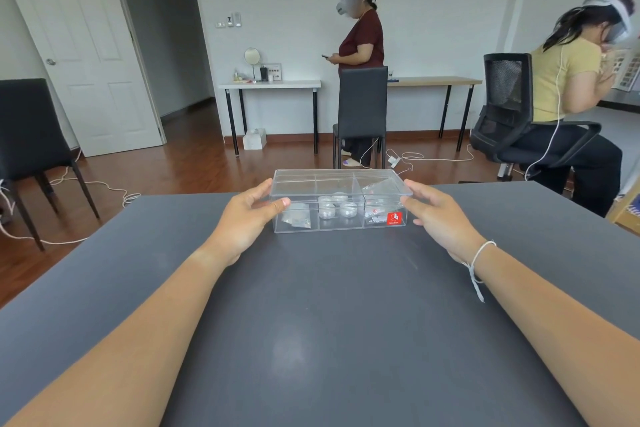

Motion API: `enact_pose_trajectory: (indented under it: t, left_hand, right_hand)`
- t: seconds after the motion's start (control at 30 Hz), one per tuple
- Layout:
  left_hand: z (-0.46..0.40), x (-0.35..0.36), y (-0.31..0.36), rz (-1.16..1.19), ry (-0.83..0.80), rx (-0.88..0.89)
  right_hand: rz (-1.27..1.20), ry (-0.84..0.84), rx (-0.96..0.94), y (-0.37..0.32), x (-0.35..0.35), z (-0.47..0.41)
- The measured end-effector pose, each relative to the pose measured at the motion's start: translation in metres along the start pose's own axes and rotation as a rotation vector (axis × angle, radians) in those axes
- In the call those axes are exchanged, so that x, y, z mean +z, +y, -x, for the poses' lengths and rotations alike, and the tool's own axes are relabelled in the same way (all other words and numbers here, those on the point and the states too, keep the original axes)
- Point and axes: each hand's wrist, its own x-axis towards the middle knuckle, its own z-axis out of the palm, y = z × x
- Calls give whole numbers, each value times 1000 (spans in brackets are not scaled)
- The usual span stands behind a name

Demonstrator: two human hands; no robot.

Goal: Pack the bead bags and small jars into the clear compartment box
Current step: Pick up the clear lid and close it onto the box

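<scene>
We've got the clear plastic compartment box (341,201) sitting on the matte grey table (311,322), lid on. Our left hand (247,218) and right hand (438,215) flank its ends, fingers loosely spread around the lid corners. Round jars (337,209) sit in the middle section, crinkly bead bags (297,218) at the sides.

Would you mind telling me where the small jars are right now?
In the head view, the jars sit in the middle compartment of the clear box, between bead bags on either side.
</scene>
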Motion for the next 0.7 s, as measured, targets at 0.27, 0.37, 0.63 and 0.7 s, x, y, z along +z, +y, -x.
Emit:
enact_pose_trajectory:
  t: [0.27,0.37,0.63,0.7]
  left_hand:
    - [1,0,0,0,17,-7]
    - [2,0,-1,-3,18,-6]
    - [-1,-2,-6,-17,7,11]
    - [-2,-2,-8,-24,9,14]
  right_hand:
    - [12,-15,-3,-1,0,2]
    - [13,-21,-9,-1,0,2]
    - [24,-25,-9,-1,-1,3]
    - [22,-24,-9,-1,-1,3]
